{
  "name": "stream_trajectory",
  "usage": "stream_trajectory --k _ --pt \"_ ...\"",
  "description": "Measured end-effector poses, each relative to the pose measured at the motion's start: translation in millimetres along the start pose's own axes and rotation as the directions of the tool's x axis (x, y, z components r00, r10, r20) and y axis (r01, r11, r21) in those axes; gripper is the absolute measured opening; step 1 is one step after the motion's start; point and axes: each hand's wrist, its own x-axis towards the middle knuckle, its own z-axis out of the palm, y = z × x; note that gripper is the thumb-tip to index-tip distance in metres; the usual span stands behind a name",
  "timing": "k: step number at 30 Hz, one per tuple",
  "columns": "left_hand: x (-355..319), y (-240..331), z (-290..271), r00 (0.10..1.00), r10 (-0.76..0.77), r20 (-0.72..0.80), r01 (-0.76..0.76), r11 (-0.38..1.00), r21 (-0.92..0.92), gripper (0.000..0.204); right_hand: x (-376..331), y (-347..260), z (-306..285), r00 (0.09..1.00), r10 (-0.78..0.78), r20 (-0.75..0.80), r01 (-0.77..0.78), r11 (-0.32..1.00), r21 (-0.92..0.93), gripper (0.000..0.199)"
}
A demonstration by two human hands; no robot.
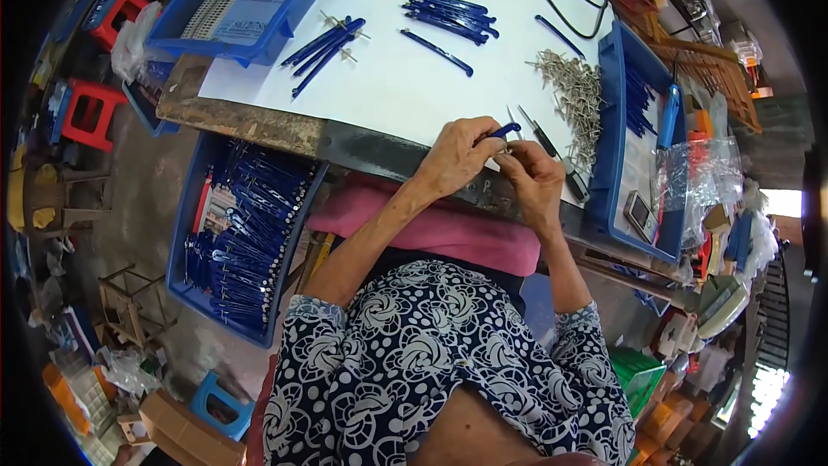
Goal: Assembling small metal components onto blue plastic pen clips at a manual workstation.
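Observation:
My left hand [455, 155] pinches a thin blue plastic strip [503, 130] at the near edge of the white table top [405, 86]. My right hand [533, 174] meets it from the right, fingertips closed on a small metal piece against the strip's end. Just beyond my fingers lie a pile of small metal pins [573, 91] and a dark-handled tool [552, 151]. Loose blue strips [450, 13] and a second bunch of blue strips [326, 41] rest farther out on the table.
A blue crate [241, 224] full of finished blue strips sits low at my left. A blue tray [634, 134] at the right holds more strips and a small phone. Another blue tray [246, 0] stands at the far left. Red stools [86, 112] and clutter surround.

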Motion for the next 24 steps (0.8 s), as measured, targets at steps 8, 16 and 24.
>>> stream_trajectory --k 8,16,24 --pt "2.6 -0.8 -6.7 0.998 0.045 0.031 -0.047 0.997 0.055 0.013 10.5 -8.8 -11.0 0.933 0.130 0.336 -0.261 0.886 0.384 0.038" --pt "1.5 -3.1 -6.1 1.000 -0.013 -0.017 0.013 0.999 0.035 0.016 6.4 5.6 2.3 0.996 -0.088 -0.009 0.088 0.996 0.017 0.018" --pt "-0.1 0.1 -4.7 1.000 -0.001 -0.018 0.001 1.000 -0.009 0.016 11.6 2.8 -12.1 0.936 0.107 0.335 -0.240 0.891 0.385 0.026"
